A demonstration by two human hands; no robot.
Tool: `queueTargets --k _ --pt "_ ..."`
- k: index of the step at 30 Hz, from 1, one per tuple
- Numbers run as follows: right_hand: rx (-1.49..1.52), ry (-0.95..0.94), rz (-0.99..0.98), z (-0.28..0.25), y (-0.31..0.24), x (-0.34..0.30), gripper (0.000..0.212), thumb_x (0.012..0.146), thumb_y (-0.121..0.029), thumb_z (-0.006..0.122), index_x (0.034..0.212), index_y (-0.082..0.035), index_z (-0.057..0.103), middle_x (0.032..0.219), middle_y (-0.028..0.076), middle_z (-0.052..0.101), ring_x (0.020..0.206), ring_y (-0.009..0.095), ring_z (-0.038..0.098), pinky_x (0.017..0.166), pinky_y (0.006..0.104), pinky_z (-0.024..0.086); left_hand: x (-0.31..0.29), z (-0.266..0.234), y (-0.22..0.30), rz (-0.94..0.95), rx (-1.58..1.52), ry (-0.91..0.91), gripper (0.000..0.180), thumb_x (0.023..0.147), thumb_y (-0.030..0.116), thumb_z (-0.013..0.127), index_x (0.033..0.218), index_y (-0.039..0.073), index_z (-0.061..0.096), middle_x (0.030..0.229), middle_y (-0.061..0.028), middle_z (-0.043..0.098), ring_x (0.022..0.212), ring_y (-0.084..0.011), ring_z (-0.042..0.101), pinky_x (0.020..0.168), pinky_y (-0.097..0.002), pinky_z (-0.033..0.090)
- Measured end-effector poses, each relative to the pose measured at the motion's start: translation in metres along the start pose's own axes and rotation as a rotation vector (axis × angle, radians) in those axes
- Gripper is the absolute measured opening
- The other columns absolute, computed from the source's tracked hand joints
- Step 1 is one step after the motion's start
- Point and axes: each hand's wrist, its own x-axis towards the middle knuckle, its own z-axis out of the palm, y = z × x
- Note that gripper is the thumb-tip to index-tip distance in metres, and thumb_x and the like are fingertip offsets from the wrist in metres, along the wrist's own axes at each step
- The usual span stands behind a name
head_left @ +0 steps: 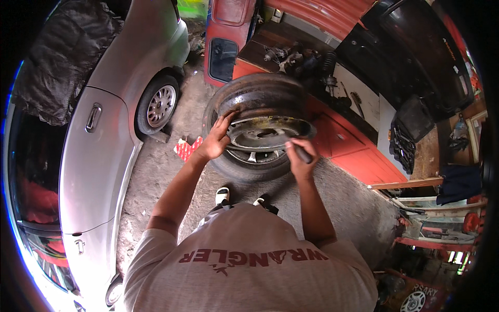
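While the steel wheel rim [262, 112] sat atop a tyre [244, 169] on the concrete floor [156, 171], the left hand [215, 140] lay flat against its left wall, fingers spread, clasping nothing. The right hand [299, 156] was clenched round a dark tool handle [305, 155] at the rim's lower right edge. Rim looked heavy, rigid, rusty, probably rough; best gripped at the outer lip. Its axle axis tilted up toward the person, open face up. Silver car [104, 130] stood left.

A silver car [99, 156] stands left, a red workbench [358, 151] right, a red door panel [228, 41] behind.
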Motion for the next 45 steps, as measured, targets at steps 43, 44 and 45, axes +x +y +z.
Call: queueTargets --k 43,44,45 --pt "-0.084 0.126 -0.089 0.004 0.016 -0.012 0.012 0.077 0.003 0.074 0.086 -0.003 0.07 0.086 0.01 0.07 0.08 0.019 0.067 0.076 0.0312 0.051 0.005 -0.002 -0.002 0.054 -0.075 -0.022 0.082 0.067 0.002 0.042 0.147 0.0 0.03 0.153 -0.0218 0.027 0.146 -0.0362 0.021 0.12 -0.0404 0.016" --pt "-0.078 0.08 -0.175 0.015 0.006 -0.015 0.012 0.077 0.003 0.074 0.087 -0.003 0.07 0.086 0.01 0.069 0.08 0.019 0.066 0.076 0.0312 0.051 0.004 -0.003 0.003 0.041 -0.074 -0.025 0.082 0.067 0.002 0.042 0.147 0.0 0.03 0.153 -0.0217 0.027 0.146 -0.0359 0.02 0.12 -0.0404 0.016" --pt "-0.064 0.04 -0.236 0.021 -0.004 -0.013 0.012 0.077 0.002 0.074 0.087 -0.004 0.07 0.086 0.009 0.069 0.081 0.019 0.066 0.077 0.0314 0.051 0.004 -0.003 0.006 0.027 -0.073 -0.03 0.082 0.067 0.002 0.042 0.147 0.0 0.03 0.154 -0.0215 0.027 0.146 -0.0357 0.02 0.12 -0.0403 0.016"
